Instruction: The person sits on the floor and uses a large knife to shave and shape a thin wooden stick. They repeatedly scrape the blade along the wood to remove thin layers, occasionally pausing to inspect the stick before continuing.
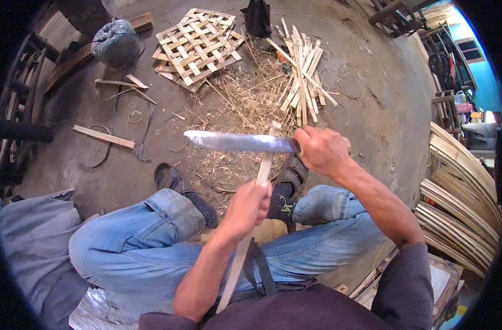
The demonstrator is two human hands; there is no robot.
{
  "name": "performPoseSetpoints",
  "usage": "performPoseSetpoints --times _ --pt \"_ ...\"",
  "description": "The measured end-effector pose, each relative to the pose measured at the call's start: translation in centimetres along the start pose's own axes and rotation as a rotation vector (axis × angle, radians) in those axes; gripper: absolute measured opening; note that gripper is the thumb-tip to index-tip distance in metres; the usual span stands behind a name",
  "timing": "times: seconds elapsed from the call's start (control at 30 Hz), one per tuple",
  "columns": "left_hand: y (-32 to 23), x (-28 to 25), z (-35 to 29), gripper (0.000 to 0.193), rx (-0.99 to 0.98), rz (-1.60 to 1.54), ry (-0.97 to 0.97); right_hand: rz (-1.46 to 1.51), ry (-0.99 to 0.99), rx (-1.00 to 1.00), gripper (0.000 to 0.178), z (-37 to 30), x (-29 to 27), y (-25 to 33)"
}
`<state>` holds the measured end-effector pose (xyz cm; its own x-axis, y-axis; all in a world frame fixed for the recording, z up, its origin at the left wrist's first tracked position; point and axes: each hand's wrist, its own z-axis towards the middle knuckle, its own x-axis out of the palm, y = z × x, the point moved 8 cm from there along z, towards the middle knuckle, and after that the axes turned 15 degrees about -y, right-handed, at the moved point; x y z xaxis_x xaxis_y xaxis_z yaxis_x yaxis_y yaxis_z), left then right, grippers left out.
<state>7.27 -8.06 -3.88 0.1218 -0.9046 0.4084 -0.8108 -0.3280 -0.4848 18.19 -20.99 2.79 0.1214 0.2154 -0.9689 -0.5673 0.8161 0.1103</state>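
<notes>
My left hand (247,208) is wrapped round a pale bamboo strip (265,165) between my knees. The strip slants from my waist up and away, its far end beyond the blade. In my right hand (323,149) is the handle of a machete (240,142), mostly hidden by my fingers. Its long, shiny blade points left and lies across the strip near the far end. Whether the edge bites into the bamboo I cannot tell.
Shavings (245,93) litter the floor ahead. Beyond lie a stack of woven bamboo panels (196,47) and a pile of cut strips (303,74). A stuffed plastic bag (116,44) sits far left. Long bamboo slats (460,214) are stacked at right. My sandalled feet (171,179) flank the shavings.
</notes>
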Motion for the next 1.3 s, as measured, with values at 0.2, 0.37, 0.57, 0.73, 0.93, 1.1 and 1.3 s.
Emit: performPoseSetpoints --times 0.2,0.37,0.57,0.73,0.93,1.1,1.3 --pt "0.2 -0.7 -0.1 0.018 -0.021 -0.053 -0.001 -0.144 0.048 0.132 0.01 -0.8 1.3 -1.3" --pt "0.6 -0.4 0.5 0.021 -0.007 -0.039 0.028 -0.011 -0.053 0.012 0.007 -3.1 -1.1 -0.6" --pt "0.5 0.7 -0.1 0.023 0.026 0.01 0.057 -0.005 -0.119 0.225 0.007 -1.8 -1.6 -3.2" --pt "0.6 0.9 -0.6 0.026 0.017 0.022 0.064 0.0 -0.066 0.15 0.013 -0.9 -0.9 -4.0" --pt "1.7 0.4 -0.6 0.025 -0.052 0.126 0.175 1.04 -0.19 1.099 0.023 -2.8 1.7 -4.4" --pt "-0.4 1.4 -0.1 0.031 0.175 0.118 0.168 1.088 -0.103 0.965 0.023 -1.6 2.7 -2.5" --pt "-1.0 0.3 0.3 0.032 0.143 0.073 0.067 0.384 -0.103 0.32 0.025 -1.2 -2.3 1.4"
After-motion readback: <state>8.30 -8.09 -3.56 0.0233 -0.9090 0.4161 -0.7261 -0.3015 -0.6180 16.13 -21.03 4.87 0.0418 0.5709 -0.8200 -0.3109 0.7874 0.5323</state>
